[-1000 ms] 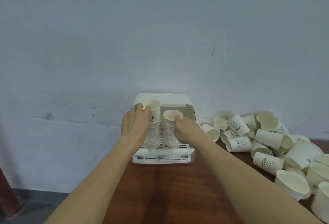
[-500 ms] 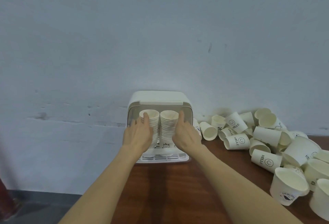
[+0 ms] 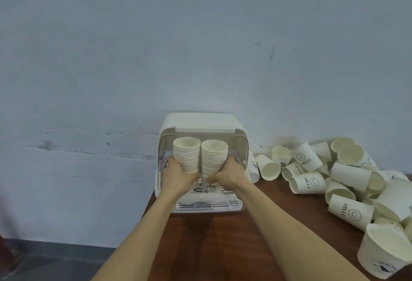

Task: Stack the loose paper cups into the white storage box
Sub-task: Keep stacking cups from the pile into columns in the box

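Both stacks now sit deeper in the white storage box (image 3: 201, 124), left hand (image 3: 178, 177) gripping the left stack (image 3: 186, 155), right hand (image 3: 229, 174) apparently gripping the right stack (image 3: 214, 158); next, release and fetch the loose cups (image 3: 312, 182).

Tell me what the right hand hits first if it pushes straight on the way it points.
Probably the box's back wall: the right hand grips the right cup stack inside the white storage box. Depth is unclear.

Bare room, scuffed wall (image 3: 133, 57), wooden table (image 3: 211, 247)
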Available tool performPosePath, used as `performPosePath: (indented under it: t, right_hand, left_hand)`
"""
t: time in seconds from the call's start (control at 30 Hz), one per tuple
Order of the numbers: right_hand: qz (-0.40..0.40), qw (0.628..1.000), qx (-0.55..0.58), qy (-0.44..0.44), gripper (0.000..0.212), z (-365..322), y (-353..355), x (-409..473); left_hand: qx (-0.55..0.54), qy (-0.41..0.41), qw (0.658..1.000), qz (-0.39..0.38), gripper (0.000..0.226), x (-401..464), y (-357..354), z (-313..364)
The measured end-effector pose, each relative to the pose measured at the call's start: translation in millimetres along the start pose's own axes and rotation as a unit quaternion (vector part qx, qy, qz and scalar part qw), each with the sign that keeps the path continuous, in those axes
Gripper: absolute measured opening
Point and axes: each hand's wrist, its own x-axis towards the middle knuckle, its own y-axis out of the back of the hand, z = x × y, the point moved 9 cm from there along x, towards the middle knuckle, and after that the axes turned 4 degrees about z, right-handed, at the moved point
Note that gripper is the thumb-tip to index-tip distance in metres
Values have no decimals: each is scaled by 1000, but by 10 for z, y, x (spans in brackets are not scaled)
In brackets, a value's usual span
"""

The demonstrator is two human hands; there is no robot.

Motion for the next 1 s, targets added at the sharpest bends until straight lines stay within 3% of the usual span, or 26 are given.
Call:
performPosePath:
  t: [0.1,0.33,0.47,0.67,0.87,1.0]
  right_hand:
    - [15,999,29,1,74,13,-61,161]
    - [70,995,62,43,64,-149,-118,446]
    - [76,994,57,49,69,-155,-132,568]
    - [80,992,59,81,64,-180,-175,554]
    - [94,986,81,111,77,-185,-214,454]
    - [99,986,71,113,74,-175,-207,444]
  left_hand:
    - [-27,4,999,23,86,119,11,10]
    - [-53,18,996,68,75,413,-81,-23]
    - [-45,15,996,80,72,527,-165,-79]
    - [-34,20,996,77,61,584,-168,-181]
    - [-28,6,998,61,65,610,-184,-195]
    - [-34,-7,998,56,67,589,-162,-170]
